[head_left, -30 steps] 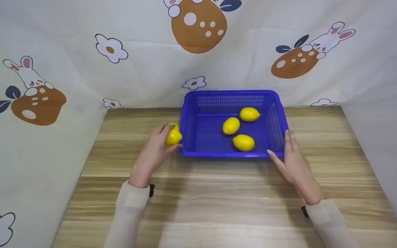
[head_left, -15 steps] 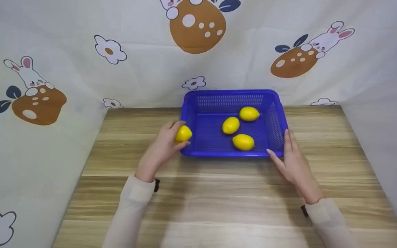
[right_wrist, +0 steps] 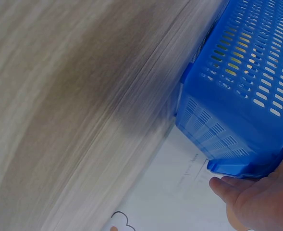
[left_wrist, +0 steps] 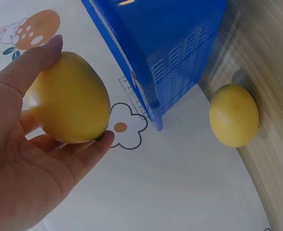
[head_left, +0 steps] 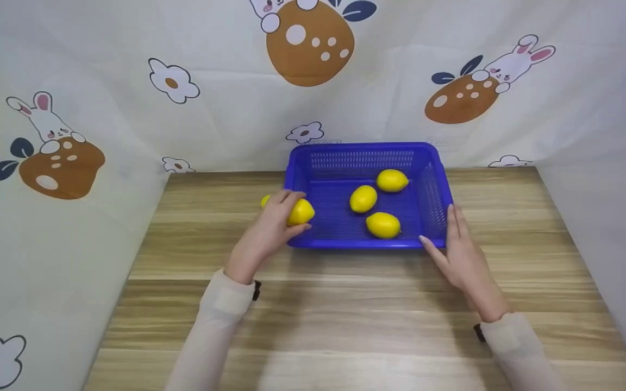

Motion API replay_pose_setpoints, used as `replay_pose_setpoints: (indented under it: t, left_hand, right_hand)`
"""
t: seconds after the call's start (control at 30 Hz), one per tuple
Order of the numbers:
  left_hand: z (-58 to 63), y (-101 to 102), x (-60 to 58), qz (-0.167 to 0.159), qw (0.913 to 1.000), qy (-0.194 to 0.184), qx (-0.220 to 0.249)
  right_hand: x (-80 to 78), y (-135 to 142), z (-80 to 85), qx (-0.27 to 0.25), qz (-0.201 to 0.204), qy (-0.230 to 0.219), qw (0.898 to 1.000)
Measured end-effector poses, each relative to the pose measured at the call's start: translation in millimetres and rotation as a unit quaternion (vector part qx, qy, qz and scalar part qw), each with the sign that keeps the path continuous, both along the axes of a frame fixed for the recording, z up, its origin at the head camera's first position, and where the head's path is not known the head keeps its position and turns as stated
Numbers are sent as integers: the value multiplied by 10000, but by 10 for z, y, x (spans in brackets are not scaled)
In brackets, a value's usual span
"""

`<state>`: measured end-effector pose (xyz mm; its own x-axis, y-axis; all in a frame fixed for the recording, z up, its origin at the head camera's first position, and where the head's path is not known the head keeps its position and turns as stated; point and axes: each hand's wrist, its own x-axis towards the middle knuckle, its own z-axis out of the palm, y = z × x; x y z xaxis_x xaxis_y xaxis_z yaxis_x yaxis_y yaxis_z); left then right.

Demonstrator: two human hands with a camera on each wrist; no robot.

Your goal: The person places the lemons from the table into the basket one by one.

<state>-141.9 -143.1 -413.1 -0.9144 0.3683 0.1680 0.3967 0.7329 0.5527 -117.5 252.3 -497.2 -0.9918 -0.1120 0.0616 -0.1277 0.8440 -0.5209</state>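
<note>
In the head view a lemon (head_left: 300, 212) is in the grip of my left hand (head_left: 269, 225), over the left rim of the blue plastic basket (head_left: 367, 244). The left wrist view has that lemon (left_wrist: 71, 98) between thumb and fingers, with the basket wall beside it. Inside the basket lie three lemons: one at the back (head_left: 392, 180), a middle lemon (head_left: 363, 199) and a front lemon (head_left: 383, 225). My right hand (head_left: 465, 260) rests against the basket's front right corner, fingers straight along the right side and thumb at the front rim.
Another lemon (left_wrist: 233, 115) lies on the wooden table (head_left: 345, 320) just left of the basket, mostly hidden behind my left hand in the head view. A patterned cloth (head_left: 226, 119) hangs behind the table and along both sides.
My left hand has carried its lemon rightward from beside the basket to above its left rim. The right hand and the three lemons inside have stayed put.
</note>
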Motion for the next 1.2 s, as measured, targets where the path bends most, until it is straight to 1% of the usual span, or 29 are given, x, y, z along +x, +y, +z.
replay_pose_setpoints:
  t: [0.1,0.23,0.47,0.7,0.9,1.2]
  left_hand:
    - [-9,17,-14,-80,9999,71,27]
    - [-16,38,-38,-138,9999,78,-62]
    - [15,90,-74,-123,9995,-54,-277]
    - [45,153,-99,-111,9991,-95,-408]
    - [40,210,-132,-133,9987,-189,-444]
    - [16,319,-177,-293,9985,-7,-468]
  right_hand:
    - [-5,-2,-12,-20,4,57,10000]
    - [-13,0,-26,-40,6,91,10000]
    - [-14,2,-19,-12,-4,48,10000]
    - [-11,2,-13,-23,-9,33,10000]
    - [-11,0,-16,-50,-22,73,10000]
    - [-5,-4,-1,-5,-36,-9,10000]
